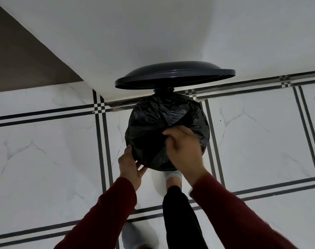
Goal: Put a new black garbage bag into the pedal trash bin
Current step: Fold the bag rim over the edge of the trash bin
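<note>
The pedal trash bin stands on the tiled floor against a white wall, its round dark lid (174,75) raised and leaning toward the wall. A crinkled black garbage bag (153,121) is stretched over the whole bin opening and hides the bin body. My right hand (184,146) rests on top of the bag at the near right, fingers curled and pinching the plastic. My left hand (130,164) cups the bag's near left edge from below and outside, fingers around the rim. My foot in a white sock (172,178) sits just under the bin's front, where the pedal is hidden.
White marble-look floor tiles with black line borders (101,137) surround the bin. The white wall (135,33) rises right behind it, and a dark brown surface (18,60) fills the upper left corner. My other foot (133,236) stands at the bottom of the view.
</note>
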Demonstrator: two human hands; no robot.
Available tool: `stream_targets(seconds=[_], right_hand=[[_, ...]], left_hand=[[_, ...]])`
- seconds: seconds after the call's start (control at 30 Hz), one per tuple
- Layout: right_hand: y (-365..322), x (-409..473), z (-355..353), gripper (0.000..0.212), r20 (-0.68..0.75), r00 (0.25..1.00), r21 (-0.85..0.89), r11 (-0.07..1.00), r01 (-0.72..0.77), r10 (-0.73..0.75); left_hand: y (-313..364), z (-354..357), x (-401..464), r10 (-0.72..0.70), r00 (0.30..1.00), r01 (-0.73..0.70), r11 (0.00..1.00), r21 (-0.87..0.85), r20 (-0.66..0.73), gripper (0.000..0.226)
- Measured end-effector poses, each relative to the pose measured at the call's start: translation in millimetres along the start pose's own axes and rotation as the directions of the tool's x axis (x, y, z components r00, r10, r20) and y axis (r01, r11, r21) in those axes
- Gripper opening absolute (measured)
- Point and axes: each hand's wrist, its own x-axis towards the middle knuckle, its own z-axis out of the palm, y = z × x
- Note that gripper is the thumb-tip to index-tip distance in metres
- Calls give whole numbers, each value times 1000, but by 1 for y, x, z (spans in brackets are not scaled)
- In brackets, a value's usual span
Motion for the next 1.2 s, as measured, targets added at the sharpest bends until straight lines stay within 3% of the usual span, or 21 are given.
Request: stream_targets(seconds=[0.03,0.1,0.17,0.2,0.33,0.43,0.5,0.67,0.8,0.87,0.97,1.03,1.07,1.17,1.2], right_hand=[[4,12,17,33,165,986,-151,988,36,-11],[14,38,45,36,429,889,-411,911,33,162],[24,57,61,35,555,748,-528,849,-19,362],[27,64,67,35,570,714,-554,832,-31,406],[38,74,86,35,547,726,-595,804,-14,417],[48,72,102,35,582,732,-669,720,184,354],[51,68,110,38,609,711,-672,705,227,351],[60,66,123,39,703,536,-613,780,126,467],[63,72,114,39,713,503,-601,796,78,489],[62,76,108,33,749,452,-544,839,1,485],[66,76,107,15,720,496,-473,866,-162,486],[65,77,104,20,708,429,-501,827,-257,562],[63,75,104,26,702,439,-507,827,-244,561],[57,71,100,37,602,607,-623,781,-49,519],[53,69,100,37,598,617,-661,750,19,511]], left_hand=[[0,1,1,22,999,-21,999,30,-28,32],[2,3,2,67,996,-63,995,77,-55,28],[4,4,4,79,994,-70,992,106,-74,25],[5,4,6,80,993,-70,992,108,-84,25],[5,4,14,76,991,-65,992,105,-110,24],[4,4,17,60,990,-50,995,84,-126,23],[3,5,15,53,990,-44,996,78,-127,23],[4,6,14,43,990,-37,998,48,-135,25],[5,6,15,36,990,-29,998,55,-136,26],[5,6,15,37,990,-29,998,58,-138,26],[5,7,13,30,989,-23,998,53,-143,25],[6,8,12,27,989,-19,998,55,-147,25],[6,8,11,26,989,-18,998,54,-147,24],[7,9,10,23,989,-15,998,55,-144,26],[8,9,10,20,989,-12,998,56,-146,26]])
